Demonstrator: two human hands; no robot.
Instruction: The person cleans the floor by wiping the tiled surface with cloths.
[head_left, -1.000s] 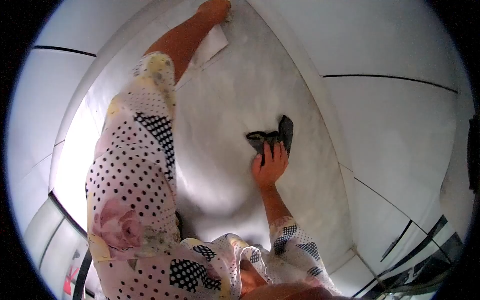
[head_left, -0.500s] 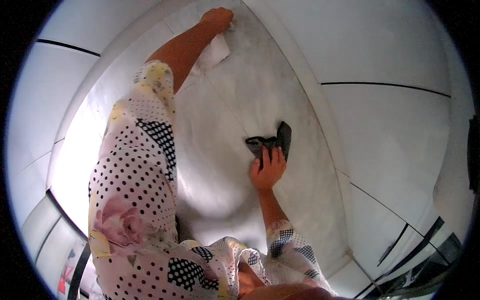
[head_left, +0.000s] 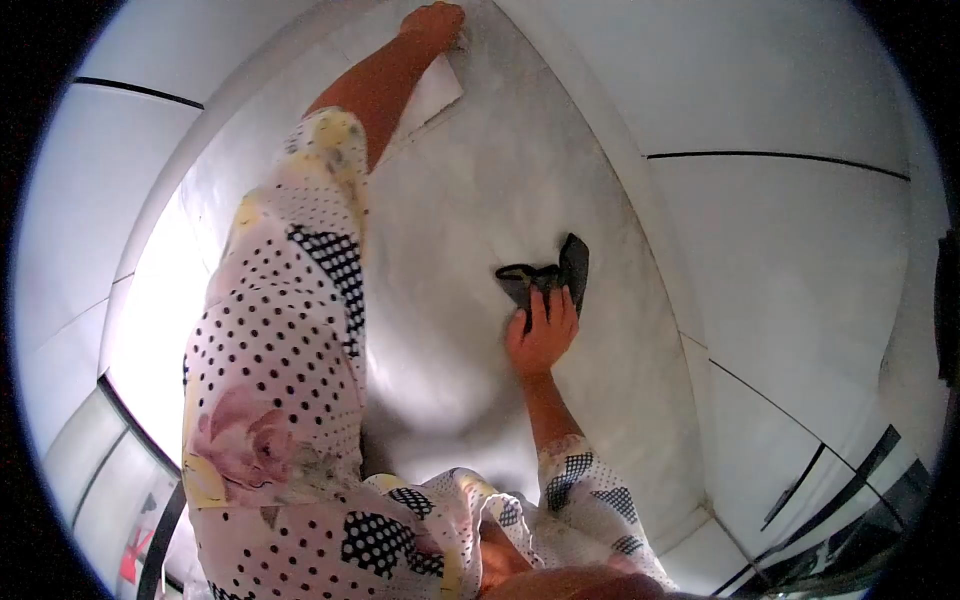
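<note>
At the top of the view, my left hand is closed near the far part of the pale floor, around something small that I cannot make out. My right hand lies on a dark grey cloth-like item with black edging, its fingers spread over the near side of it. What may be under its fingertips is hidden. Just below my left hand, partly behind the forearm, is a flat whitish patch on the floor.
White panels with dark gaps, one on the left and one on the right, rise on both sides of the narrow floor. Glossy black-and-white surfaces are at the lower right. A red shape shows at the lower left.
The view dipped and came back. My left sleeve now sits slightly farther right in the view. My right hand has stayed on the dark item, and my left hand remains closed.
</note>
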